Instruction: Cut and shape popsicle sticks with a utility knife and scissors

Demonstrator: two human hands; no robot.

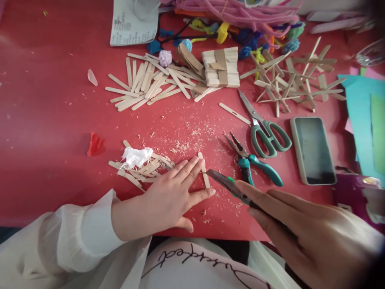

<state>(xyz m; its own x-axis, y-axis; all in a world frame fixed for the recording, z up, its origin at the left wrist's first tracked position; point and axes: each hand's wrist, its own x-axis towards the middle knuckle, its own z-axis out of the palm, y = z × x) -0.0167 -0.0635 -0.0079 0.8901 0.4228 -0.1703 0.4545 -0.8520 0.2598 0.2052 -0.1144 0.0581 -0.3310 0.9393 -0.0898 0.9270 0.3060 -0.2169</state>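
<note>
My left hand [171,192] lies flat on the red table with its fingers stretched out. Its fingertips rest against a wooden craft stick [203,170], one near the top end and another near the bottom. In my right hand [313,228], a green and black box cutter [230,185] is gripped, its blade pointing left. The blade tip is at the middle of that stick; whether it touches is hard to tell. Fine wood shavings [186,140] are scattered above and around it. Beside my left wrist, a pile of craft sticks [147,170] lies under crumpled white plastic [136,156].
Pliers [245,156], scissors [264,128] and a phone [313,150] lie to the right. Farther back are loose craft sticks [150,82], a banded stick bundle [231,66] and crossed stick pieces [294,80]. Pink pipe cleaners [240,12] lie at the back.
</note>
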